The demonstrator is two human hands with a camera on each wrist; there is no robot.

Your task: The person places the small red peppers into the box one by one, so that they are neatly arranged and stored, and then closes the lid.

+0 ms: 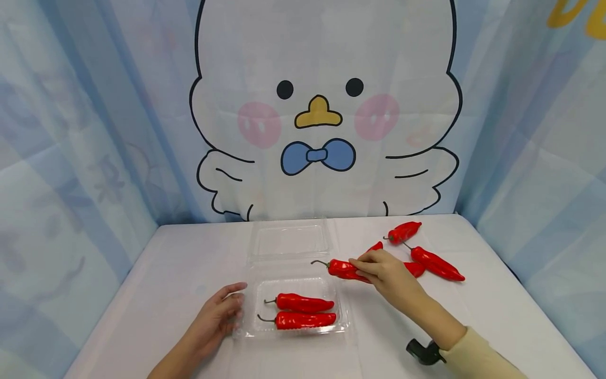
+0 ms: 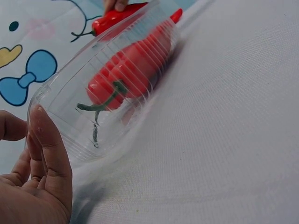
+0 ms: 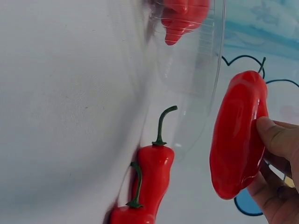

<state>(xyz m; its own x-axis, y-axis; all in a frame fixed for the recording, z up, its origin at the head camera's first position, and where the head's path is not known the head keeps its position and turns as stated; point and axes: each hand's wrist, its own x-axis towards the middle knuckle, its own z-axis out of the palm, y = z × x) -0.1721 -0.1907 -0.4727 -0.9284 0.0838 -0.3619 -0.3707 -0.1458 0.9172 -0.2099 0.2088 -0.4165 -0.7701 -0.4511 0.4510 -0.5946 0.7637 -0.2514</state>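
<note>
My right hand (image 1: pixel 390 276) pinches a red chili pepper (image 1: pixel 340 269) between thumb and fingers, up off the table. In the right wrist view this pepper (image 3: pixel 238 135) hangs beside the clear container, its green stem pointing up. A clear plastic container (image 1: pixel 344 327) lies with its lid (image 1: pixel 290 240) folded back behind it. Inside, two red chili peppers (image 1: pixel 304 303) rest side by side, stems to the left. At the container's left edge, my left hand (image 1: pixel 219 321) pinches the rim between thumb and finger, as the left wrist view shows.
More red peppers lie on the right of the white table (image 1: pixel 189 263): one at the back (image 1: pixel 404 232), one slanting nearer the edge (image 1: pixel 437 263), others partly behind my right hand. A black device (image 1: pixel 424 351) sits at my right wrist. Printed curtains (image 1: pixel 326 58) surround the table.
</note>
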